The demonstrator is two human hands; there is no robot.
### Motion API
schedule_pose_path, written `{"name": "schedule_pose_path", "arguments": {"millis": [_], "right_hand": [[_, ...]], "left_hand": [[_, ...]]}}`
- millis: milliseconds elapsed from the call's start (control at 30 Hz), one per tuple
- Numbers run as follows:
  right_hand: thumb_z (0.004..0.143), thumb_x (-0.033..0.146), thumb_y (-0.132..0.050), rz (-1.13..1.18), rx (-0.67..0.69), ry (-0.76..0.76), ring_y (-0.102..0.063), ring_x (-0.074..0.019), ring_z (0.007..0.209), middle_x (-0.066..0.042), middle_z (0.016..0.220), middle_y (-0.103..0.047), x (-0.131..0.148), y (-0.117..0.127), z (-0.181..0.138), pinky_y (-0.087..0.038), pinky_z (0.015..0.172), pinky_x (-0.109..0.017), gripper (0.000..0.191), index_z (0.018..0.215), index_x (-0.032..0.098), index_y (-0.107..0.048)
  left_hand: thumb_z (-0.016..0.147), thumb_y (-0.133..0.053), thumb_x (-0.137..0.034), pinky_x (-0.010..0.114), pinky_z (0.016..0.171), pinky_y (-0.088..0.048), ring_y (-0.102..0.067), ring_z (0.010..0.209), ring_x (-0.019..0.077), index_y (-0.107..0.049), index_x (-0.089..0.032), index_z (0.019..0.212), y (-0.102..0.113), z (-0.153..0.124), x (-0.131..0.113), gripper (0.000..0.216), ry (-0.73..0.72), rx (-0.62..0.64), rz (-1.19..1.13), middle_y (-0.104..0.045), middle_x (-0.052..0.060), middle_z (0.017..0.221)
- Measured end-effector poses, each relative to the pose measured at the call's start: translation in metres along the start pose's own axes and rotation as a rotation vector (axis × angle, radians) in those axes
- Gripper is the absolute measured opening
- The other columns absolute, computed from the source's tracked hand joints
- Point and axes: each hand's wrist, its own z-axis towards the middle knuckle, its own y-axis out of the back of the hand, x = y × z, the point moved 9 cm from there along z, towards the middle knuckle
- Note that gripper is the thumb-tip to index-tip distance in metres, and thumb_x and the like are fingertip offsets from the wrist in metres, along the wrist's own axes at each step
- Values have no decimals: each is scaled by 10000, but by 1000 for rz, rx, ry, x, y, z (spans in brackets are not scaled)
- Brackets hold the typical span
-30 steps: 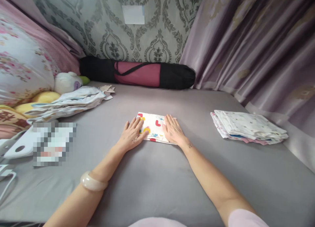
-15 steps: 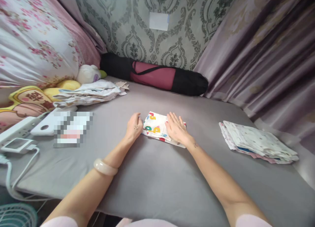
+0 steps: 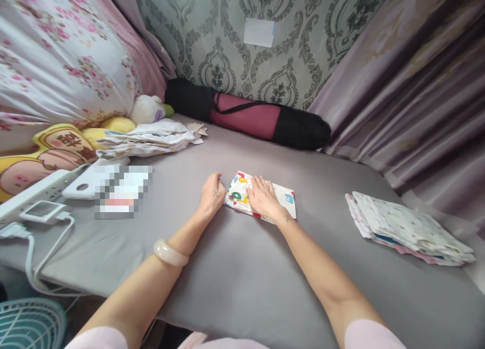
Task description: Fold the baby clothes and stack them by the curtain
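Note:
A small folded cloth (image 3: pixel 285 200), white with colourful printed figures, lies on the grey sheet in front of me. My right hand (image 3: pixel 263 195) rests flat on top of it, fingers stretched out and a little apart. At the cloth's left edge my left hand (image 3: pixel 212 193) is closed, its curled fingers at the edge of the lower layer. The fingertips of that hand are mostly hidden. A pale bangle (image 3: pixel 171 253) circles my left forearm.
On the right lies a stack of folded cloths (image 3: pixel 409 228). A loose pile of cloths (image 3: pixel 151 139) is at the back left, near plush toys. A power strip (image 3: pixel 38 195) with cables lies at left. A long black and maroon bag (image 3: pixel 246 117) lies along the wall.
My right hand has slid left across the cloth, so more of its right end shows. The left hand stays at the left edge. The whole view has shifted slightly.

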Motion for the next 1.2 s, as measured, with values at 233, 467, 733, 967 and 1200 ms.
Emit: {"name": "schedule_pose_path", "arguments": {"millis": [233,467,733,967,1200], "right_hand": [[994,379,-202,6,-124,26,-157,-267,1478,-159,1585,-245,39,-5,18,-71,1194,-441,629,1507,24,-279],[988,363,-230,14,-119,34,-160,-282,1477,-172,1582,-245,49,-9,23,-88,1187,-464,617,1500,24,-290],[987,358,-222,129,-70,38,-131,-256,1484,-170,1588,-229,66,-21,31,-53,1204,-427,625,1493,-2,-292],[1004,389,-186,239,-153,-20,-95,-233,1491,-140,1611,-163,7,22,-7,-82,1207,-412,623,1523,50,-240],[1013,396,-257,34,-192,-156,-145,-280,1480,-169,1589,-232,-50,12,-60,-53,1194,-502,573,1506,109,-315]], "left_hand": [[843,-397,-142,424,994,-472,-622,1104,245,-610,-175,1135,0,0,1,363,-66,-35,4,-686,118,1127],[833,-385,-130,441,1001,-467,-619,1114,256,-605,-165,1151,-3,0,2,388,-65,-22,13,-678,132,1147],[884,-363,-187,463,1029,-441,-588,1173,275,-600,-145,1155,1,0,1,363,-37,8,10,-655,155,1195],[944,-383,-280,416,1052,-422,-556,1222,247,-557,-178,1235,-12,-16,-39,354,-418,88,100,-636,138,1225],[987,-277,-399,565,1160,-191,-232,1465,296,-455,-239,1429,-54,-44,-41,502,-476,489,481,-352,82,1557]]}}
